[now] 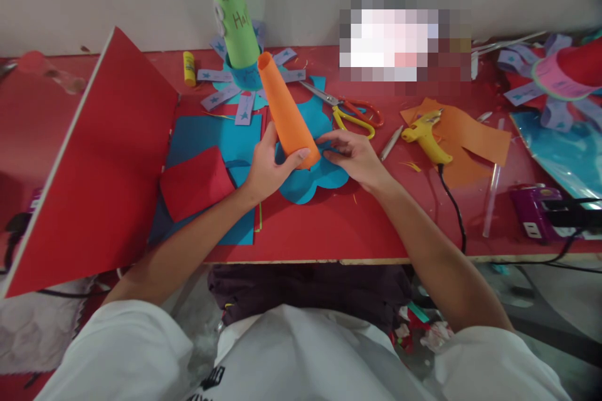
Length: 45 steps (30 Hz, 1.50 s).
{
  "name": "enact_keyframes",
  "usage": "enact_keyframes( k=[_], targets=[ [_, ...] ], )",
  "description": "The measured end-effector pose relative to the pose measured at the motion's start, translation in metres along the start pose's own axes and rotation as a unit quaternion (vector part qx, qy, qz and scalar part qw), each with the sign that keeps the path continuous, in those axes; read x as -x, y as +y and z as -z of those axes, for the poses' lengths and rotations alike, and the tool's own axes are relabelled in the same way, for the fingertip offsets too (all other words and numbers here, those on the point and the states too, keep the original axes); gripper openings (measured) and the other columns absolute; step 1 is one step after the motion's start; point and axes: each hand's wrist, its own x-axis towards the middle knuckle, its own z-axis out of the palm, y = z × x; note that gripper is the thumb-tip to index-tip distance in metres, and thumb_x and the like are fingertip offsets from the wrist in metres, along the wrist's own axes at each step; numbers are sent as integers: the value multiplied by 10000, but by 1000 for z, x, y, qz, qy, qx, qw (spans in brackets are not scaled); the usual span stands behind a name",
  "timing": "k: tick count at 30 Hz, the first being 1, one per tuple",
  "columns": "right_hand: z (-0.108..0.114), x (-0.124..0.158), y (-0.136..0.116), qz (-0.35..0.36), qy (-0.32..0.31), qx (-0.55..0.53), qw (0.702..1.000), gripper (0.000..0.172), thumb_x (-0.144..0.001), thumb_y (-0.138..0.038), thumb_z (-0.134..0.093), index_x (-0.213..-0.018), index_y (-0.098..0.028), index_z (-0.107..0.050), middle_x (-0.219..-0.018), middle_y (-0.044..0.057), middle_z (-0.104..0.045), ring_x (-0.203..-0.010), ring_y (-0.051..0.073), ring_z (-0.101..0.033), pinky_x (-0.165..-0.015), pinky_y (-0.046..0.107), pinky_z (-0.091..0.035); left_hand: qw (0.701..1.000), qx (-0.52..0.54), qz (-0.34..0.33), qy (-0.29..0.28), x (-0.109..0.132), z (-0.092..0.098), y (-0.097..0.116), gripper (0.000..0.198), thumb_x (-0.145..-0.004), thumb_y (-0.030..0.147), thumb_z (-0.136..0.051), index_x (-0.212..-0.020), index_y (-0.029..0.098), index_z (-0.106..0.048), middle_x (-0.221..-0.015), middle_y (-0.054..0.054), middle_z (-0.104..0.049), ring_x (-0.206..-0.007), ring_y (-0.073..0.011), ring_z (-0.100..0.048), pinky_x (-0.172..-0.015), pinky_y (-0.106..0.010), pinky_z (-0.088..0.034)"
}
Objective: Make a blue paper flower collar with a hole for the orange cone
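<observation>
My left hand [269, 166] is wrapped round the lower end of an orange paper tube [282, 109], which leans away from me. The tube's base rests on a blue scalloped paper cut-out [308, 182] lying on the red table [352, 225]. My right hand [350, 153] pinches the blue paper edge right at the tube's base, fingers curled together.
A green tube [231, 6] on a blue base with purple strips stands behind. Scissors [350, 113], a yellow glue gun [426, 135] on orange paper, a glue stick [189, 67], blue sheets [211, 138], a red paper piece [195, 182] and a large red board [98, 169] at left surround the work.
</observation>
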Motion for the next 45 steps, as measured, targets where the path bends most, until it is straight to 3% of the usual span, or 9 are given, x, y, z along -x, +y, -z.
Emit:
enact_keyframes(
  k=[7, 15, 23, 28, 32, 40, 45],
  targets=[
    [1, -1, -3, 1, -10, 20, 1000, 247, -869, -247, -756, -1106, -268, -823, -1166, 50, -832, -1075, 262, -753, -948, 447, -638, 1000, 27, -3, 10, 0, -1, 2, 601, -916, 619, -854, -1332, 258, -614, -1282, -89, -722, -1081, -250, -781, -942, -386, -648],
    [3, -1, -4, 5, -25, 37, 999, 278, -863, -210, -724, -1121, -259, -816, -1211, 60, -838, -1170, 292, -769, -1005, 472, -630, 997, 66, -1, 34, -5, 2, 2, 625, -923, 629, -850, -1383, 293, -594, -1256, -67, -717, -1187, -267, -778, -1021, -404, -654],
    [0, 0, -5, 0, -31, 31, 999, 275, -870, -267, -736, -1134, -267, -814, -1214, 62, -834, -1129, 291, -774, -1013, 481, -632, 991, 113, -34, -56, -9, -4, 7, 657, -977, 662, -770, -1467, 300, -523, -1332, -100, -764, -1261, -279, -776, -1004, -400, -674],
    [-2, 0, -9, -2, -40, 45, 998, 294, -847, -235, -726, -1123, -261, -825, -1222, 60, -838, -1153, 305, -772, -1028, 501, -623, 993, 112, 10, -29, -5, -4, 20, 516, -1030, 590, -736, -1397, 271, -563, -1293, -98, -761, -1208, -268, -793, -997, -410, -676],
    [-3, 0, -8, -3, -44, 52, 998, 301, -830, -216, -723, -1108, -264, -829, -1221, 55, -838, -1180, 314, -766, -1059, 518, -615, 994, 103, 38, -14, -5, -2, 22, 511, -1023, 632, -723, -1359, 282, -561, -1288, -89, -748, -1210, -280, -789, -1022, -447, -670],
    [-2, 1, -10, -1, -51, 46, 998, 293, -847, -220, -734, -1119, -279, -826, -1248, 57, -833, -1227, 322, -754, -1129, 549, -597, 997, 76, 21, 6, -9, -1, 20, 545, -1015, 729, -668, -1361, 319, -569, -1258, -67, -736, -1244, -298, -785, -1001, -449, -686],
    [-2, 1, -9, 0, -56, 48, 997, 316, -843, -210, -727, -1142, -258, -818, -1249, 71, -830, -1205, 319, -759, -1093, 542, -610, 997, 76, 9, 7, -11, 1, 25, 565, -1016, 744, -649, -1388, 329, -562, -1283, -82, -731, -1323, -339, -745, -1065, -540, -661]
  ],
)
